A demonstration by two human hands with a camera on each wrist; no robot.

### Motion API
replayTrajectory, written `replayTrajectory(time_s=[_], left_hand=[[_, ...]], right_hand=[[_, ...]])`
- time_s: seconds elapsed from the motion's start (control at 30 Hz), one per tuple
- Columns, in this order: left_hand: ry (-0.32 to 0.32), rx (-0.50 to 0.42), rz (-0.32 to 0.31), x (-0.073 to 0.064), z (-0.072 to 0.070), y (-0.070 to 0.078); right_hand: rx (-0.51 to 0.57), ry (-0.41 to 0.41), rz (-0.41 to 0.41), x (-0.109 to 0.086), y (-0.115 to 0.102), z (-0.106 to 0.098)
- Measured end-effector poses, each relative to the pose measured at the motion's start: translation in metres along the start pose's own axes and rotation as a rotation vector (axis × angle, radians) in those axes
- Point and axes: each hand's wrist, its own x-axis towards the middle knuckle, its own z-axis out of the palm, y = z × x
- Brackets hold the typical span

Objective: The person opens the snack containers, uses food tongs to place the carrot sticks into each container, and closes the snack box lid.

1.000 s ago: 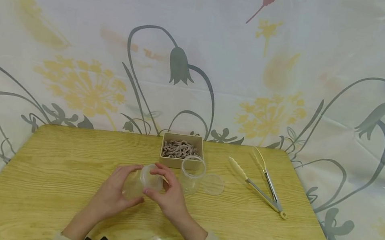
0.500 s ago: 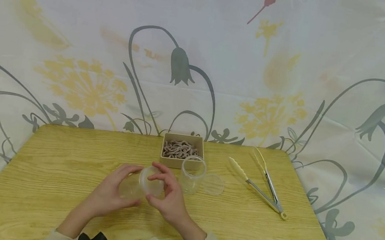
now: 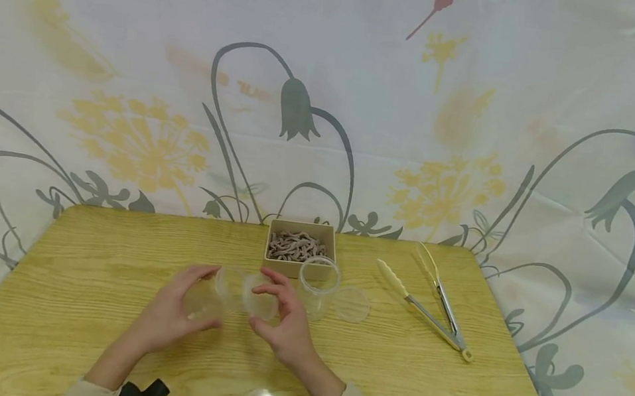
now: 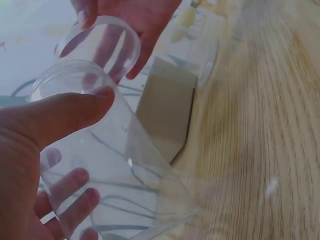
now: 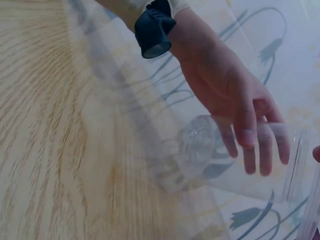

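Note:
My left hand (image 3: 166, 312) grips a clear plastic jar (image 3: 203, 302) by its side, thumb on one side and fingers on the other. The jar is tilted, its mouth towards my right hand (image 3: 289, 331). That hand pinches a clear round lid (image 3: 259, 299) by its edge. In the left wrist view the lid (image 4: 134, 47) is apart from the jar (image 4: 135, 175), just off its rim. From the right wrist view, the jar (image 5: 200, 142) lies nearly sideways in the left hand and looks see-through, with nothing visible inside.
Another clear jar (image 3: 315, 298) stands uncovered right of my hands, with a flat clear lid (image 3: 353, 305) beside it. Behind it is a beige box (image 3: 298, 270) of greyish-brown strips (image 3: 295, 247). Tongs (image 3: 446, 315) lie spread on the wooden table (image 3: 104, 263) at the right.
The lid has come off the jar's mouth. My left hand has moved left with the jar, while my right hand has shifted slightly right with the lid.

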Motion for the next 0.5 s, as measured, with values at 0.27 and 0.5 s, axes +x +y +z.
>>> replayTrajectory(time_s=[0.27,0.5], left_hand=[[0.102,-0.111,-0.161,0.000,-0.003,-0.004],[0.142,-0.223,-0.157,0.002,0.002,-0.006]], right_hand=[[-0.148,0.023,0.095,-0.002,0.010,-0.003],[-0.294,0.056,0.134,0.000,0.022,-0.001]])
